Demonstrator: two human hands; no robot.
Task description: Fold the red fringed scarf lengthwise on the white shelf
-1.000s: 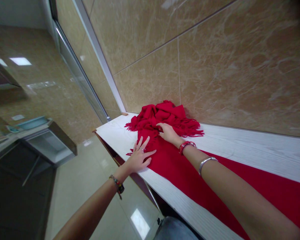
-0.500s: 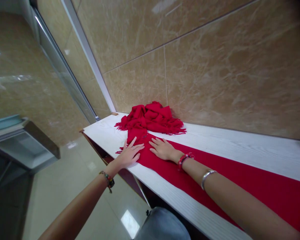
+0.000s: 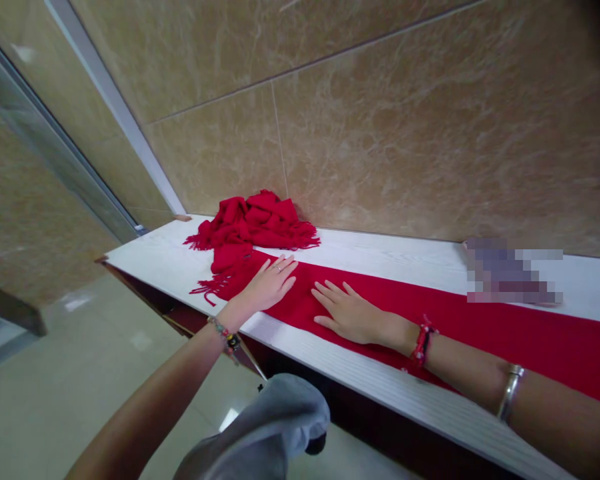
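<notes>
A long red scarf (image 3: 460,320) with a fringed end lies flat along a narrow white tabletop (image 3: 145,248). My left hand (image 3: 270,283) rests on the scarf near its fringed end, fingers stretched out. To its right, my right hand (image 3: 350,313) lies palm down on the scarf with its fingers spread. Behind the left hand, against the wall, sits a crumpled red fringed cloth (image 3: 260,220); whether it is a separate piece cannot be made out. Bracelets circle both wrists.
A tan marbled tile wall (image 3: 380,133) borders the table's far side. A pixelated object (image 3: 505,273) lies at the table's back right. Below the near edge are a dark open space, my clothed leg (image 3: 280,413) and the shiny floor (image 3: 110,373).
My right hand has slid right along the scarf, and my left hand has moved further onto it. The view has turned to the right, bringing the pixelated object in.
</notes>
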